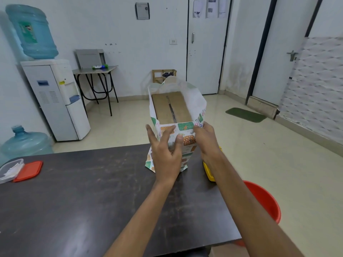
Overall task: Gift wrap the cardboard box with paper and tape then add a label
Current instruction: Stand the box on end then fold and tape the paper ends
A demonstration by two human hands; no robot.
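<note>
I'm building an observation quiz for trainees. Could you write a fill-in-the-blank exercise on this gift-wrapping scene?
1. The cardboard box stands on end inside patterned wrapping paper whose top end is ____.
2. The lid lying beside the clear container is ____ in colour.
3. The hand pressing flat on the paper's front is the person's ____ hand.
Missing words: open; red; left.

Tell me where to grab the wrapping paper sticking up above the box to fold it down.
Probably pinch the far flap of the wrapping paper by its free top edge, reaching over from above: it stands loose past the cardboard box.
</note>
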